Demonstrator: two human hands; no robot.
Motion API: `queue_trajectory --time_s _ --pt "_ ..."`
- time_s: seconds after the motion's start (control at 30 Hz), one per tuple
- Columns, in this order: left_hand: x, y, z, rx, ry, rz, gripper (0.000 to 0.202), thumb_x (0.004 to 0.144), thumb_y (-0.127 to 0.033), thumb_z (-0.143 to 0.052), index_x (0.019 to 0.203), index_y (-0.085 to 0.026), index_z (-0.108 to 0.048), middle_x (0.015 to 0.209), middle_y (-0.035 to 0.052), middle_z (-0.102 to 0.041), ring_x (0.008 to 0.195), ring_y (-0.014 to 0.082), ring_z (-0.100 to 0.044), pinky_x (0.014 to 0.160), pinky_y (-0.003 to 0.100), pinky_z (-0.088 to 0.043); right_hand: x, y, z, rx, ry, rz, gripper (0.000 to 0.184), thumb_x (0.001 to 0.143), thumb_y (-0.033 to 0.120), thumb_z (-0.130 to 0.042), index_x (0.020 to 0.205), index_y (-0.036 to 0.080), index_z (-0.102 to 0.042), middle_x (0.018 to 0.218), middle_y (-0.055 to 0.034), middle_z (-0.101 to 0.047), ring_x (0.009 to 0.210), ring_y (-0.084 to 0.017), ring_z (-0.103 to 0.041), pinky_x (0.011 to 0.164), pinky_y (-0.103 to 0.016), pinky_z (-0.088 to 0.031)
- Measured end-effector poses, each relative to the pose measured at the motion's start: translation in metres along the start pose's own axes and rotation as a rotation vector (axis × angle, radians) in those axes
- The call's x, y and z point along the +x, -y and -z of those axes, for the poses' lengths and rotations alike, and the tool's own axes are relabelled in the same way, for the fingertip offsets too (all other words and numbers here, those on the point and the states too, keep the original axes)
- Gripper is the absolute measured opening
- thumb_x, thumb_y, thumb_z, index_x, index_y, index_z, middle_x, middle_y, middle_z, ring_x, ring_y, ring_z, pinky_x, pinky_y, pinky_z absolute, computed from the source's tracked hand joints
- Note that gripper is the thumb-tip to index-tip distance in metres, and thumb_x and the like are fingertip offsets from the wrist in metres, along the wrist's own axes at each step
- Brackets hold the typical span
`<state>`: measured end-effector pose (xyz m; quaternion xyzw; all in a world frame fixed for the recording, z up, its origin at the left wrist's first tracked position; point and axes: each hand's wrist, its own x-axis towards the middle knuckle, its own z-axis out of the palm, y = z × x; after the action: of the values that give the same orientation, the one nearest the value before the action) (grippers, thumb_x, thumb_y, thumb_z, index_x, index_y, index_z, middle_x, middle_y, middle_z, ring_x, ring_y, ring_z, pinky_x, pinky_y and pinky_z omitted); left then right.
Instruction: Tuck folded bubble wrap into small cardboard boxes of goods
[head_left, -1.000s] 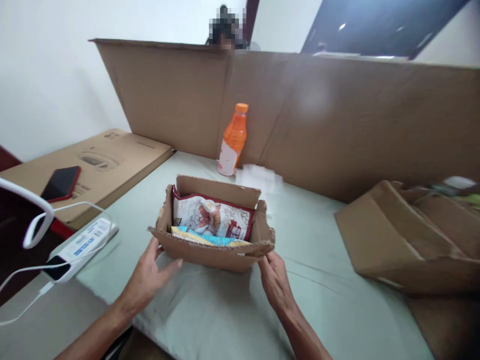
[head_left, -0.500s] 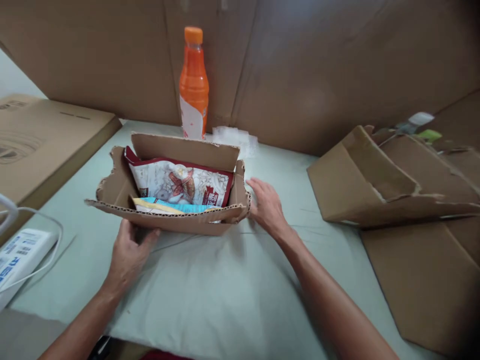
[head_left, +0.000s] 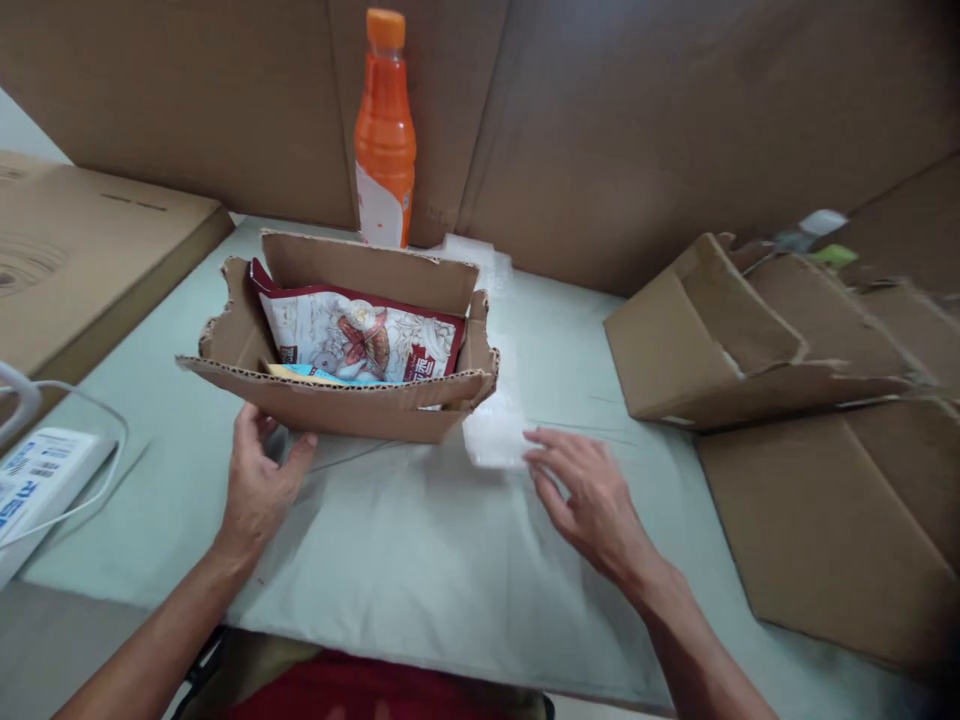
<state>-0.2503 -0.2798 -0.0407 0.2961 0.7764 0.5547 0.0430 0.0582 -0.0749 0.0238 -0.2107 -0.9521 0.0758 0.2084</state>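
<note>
Left hand, thumb and fingers parted, at the lower front-left edge of an open corrugated cardboard box; contact cannot be determined. Right hand, palm down, fingers loosely extended and thumb apart, fingertips at translucent white wrap beside the box. The box stands on a pale green tablecloth, before an orange drink bottle and a tall cardboard panel.

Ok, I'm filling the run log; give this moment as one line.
left hand: by open carton; right hand: at translucent strip; carton: holds packets; orange bottle: upright behind carton
</note>
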Motion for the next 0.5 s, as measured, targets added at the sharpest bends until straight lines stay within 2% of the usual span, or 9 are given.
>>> queue_trajectory --time_s 0.07,0.13,0.2,0.27,0.33,0.4,0.47,0.5 --pt "-0.021 -0.014 0.003 0.104 -0.092 -0.194 0.078 0.079 -0.028 -0.074 0.149 -0.02 -0.039 0.144 0.0141 -0.048 0.134 0.0328 -0.047 0.116 0.053 -0.037 -0.032 0.018 0.01 0.084 0.114 -0.002 0.02 0.092 0.011 -0.053 0.104 0.022 -0.064 0.115 -0.0065 -0.074 0.103 -0.022 -0.068 0.087 -0.039 -0.05" --pt "-0.052 -0.036 0.005 0.151 -0.077 -0.38 0.083 0.08 -0.019 -0.072 0.154 -0.023 -0.034 0.148 0.0136 -0.045 0.138 0.0334 -0.044 0.116 0.054 -0.035 -0.053 0.035 0.014 0.166 0.199 -0.028 0.023 0.093 0.011 -0.052 0.109 0.023 -0.063 0.113 -0.0049 -0.074 0.098 -0.021 -0.068 0.085 -0.037 -0.053" --pt "-0.085 -0.058 0.004 0.114 0.049 -0.519 0.085 0.08 -0.012 -0.068 0.155 -0.027 -0.031 0.149 0.0123 -0.044 0.138 0.0327 -0.044 0.115 0.055 -0.037 -0.065 0.047 0.015 0.233 0.236 -0.068 0.023 0.096 0.013 -0.051 0.112 0.024 -0.063 0.109 -0.004 -0.075 0.096 -0.02 -0.069 0.084 -0.036 -0.055" --pt "-0.114 -0.076 -0.004 0.065 0.229 -0.631 0.084 0.08 -0.01 -0.066 0.154 -0.027 -0.031 0.145 0.013 -0.048 0.136 0.033 -0.046 0.114 0.058 -0.037 -0.067 0.055 0.016 0.29 0.26 -0.114 0.021 0.098 0.017 -0.051 0.111 0.025 -0.065 0.102 -0.0034 -0.076 0.092 -0.02 -0.069 0.081 -0.035 -0.056" --pt "-0.13 -0.085 -0.016 0.045 0.437 -0.667 0.075 0.082 -0.012 -0.063 0.151 -0.024 -0.035 0.134 0.0135 -0.058 0.129 0.0327 -0.051 0.111 0.057 -0.04 -0.065 0.059 0.014 0.346 0.297 -0.153 0.018 0.099 0.022 -0.051 0.105 0.026 -0.067 0.096 -0.0028 -0.076 0.086 -0.019 -0.07 0.077 -0.034 -0.057" --pt "-0.134 -0.086 -0.031 0.063 0.57 -0.618 0.062 0.087 -0.013 -0.058 0.145 -0.021 -0.041 0.117 0.0119 -0.067 0.114 0.0297 -0.06 0.102 0.052 -0.046 -0.062 0.059 0.011 0.386 0.319 -0.174 0.018 0.099 0.026 -0.05 0.1 0.026 -0.068 0.091 -0.0018 -0.077 0.08 -0.019 -0.07 0.074 -0.033 -0.057" --pt "-0.13 -0.083 -0.045 0.108 0.582 -0.533 0.051 0.09 -0.013 -0.052 0.14 -0.019 -0.046 0.101 0.0092 -0.07 0.095 0.0256 -0.063 0.089 0.044 -0.05 -0.062 0.058 0.007 0.365 0.248 -0.199 0.018 0.099 0.026 -0.051 0.102 0.026 -0.068 0.094 -0.0021 -0.077 0.082 -0.02 -0.071 0.075 -0.034 -0.057" --pt "-0.127 -0.081 -0.05 0.137 0.569 -0.496 0.048 0.091 -0.013 -0.05 0.139 -0.018 -0.048 0.096 0.0083 -0.069 0.088 0.0244 -0.062 0.083 0.042 -0.05 -0.064 0.057 0.004 0.324 0.164 -0.208 0.017 0.098 0.026 -0.052 0.104 0.025 -0.068 0.097 -0.0033 -0.077 0.085 -0.021 -0.071 0.077 -0.035 -0.056"
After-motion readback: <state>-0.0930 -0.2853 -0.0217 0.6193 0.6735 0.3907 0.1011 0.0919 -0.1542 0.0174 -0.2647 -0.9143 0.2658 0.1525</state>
